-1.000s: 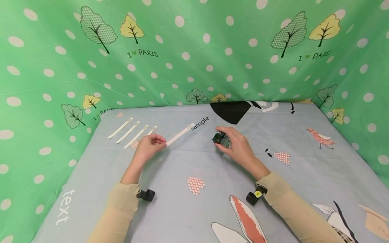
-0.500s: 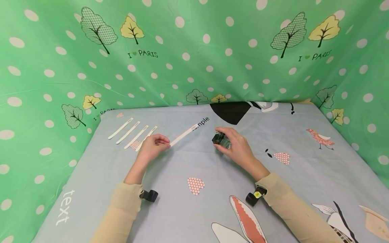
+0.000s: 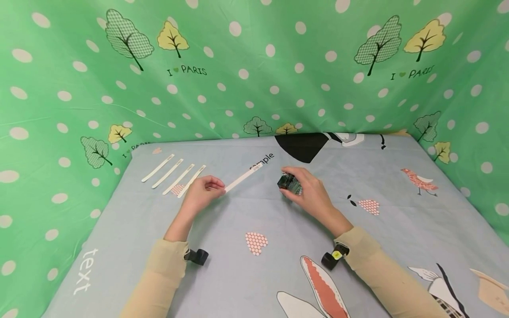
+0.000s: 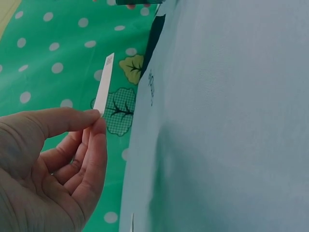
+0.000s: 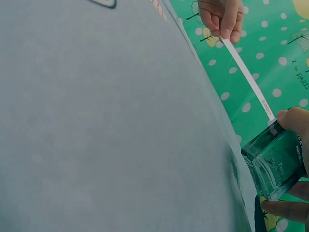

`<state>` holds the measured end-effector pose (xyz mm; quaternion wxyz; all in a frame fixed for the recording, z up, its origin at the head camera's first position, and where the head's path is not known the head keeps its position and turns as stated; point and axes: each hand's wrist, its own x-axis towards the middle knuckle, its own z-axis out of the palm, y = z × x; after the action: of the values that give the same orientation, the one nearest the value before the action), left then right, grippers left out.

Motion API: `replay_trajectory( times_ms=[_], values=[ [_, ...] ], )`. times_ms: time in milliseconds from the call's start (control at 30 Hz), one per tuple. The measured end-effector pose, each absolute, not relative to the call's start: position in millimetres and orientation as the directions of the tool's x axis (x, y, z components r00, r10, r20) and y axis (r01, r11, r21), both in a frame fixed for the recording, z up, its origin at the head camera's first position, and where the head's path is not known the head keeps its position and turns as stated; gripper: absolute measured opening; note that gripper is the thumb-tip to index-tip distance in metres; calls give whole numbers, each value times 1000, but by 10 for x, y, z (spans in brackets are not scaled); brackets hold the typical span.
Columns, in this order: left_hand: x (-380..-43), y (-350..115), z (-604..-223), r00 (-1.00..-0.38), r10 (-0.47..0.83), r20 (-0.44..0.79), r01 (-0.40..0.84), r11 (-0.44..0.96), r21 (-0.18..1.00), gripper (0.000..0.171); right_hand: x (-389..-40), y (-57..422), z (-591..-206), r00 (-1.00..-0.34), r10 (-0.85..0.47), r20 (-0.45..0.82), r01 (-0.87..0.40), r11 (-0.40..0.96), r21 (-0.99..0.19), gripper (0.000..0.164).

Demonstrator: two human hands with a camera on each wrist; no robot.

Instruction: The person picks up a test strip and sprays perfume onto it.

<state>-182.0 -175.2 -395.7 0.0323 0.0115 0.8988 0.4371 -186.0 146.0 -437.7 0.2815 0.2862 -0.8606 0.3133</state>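
Observation:
A slim white paper test strip is pinched at its near end between the thumb and fingertips of my left hand. It slants up and away to the right, with small print at its far end. My right hand grips a dark green glass perfume bottle, fingers on one side and thumb on the other. In the right wrist view the bottle lies tilted in the hand, with faint lettering on the glass. The head view shows a gap between the strip's printed end and the bottle.
Several more white strips lie side by side in a slanted row at the back left of the table. The grey-blue patterned tablecloth covers the table. A green dotted curtain hangs behind and at both sides.
My left hand has moved a little to the right with the strip, bringing its printed end nearer the bottle. The right hand and bottle have hardly moved.

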Motion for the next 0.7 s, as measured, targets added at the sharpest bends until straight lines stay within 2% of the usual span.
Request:
replay_trajectory(
  times_ms=[700],
  values=[
    [-1807, -1692, -3944, -997, 61, -52, -5, 594, 804, 15, -1852, 1451, -4367, -684, -327, 652, -657, 663, -358, 54]
  ],
)
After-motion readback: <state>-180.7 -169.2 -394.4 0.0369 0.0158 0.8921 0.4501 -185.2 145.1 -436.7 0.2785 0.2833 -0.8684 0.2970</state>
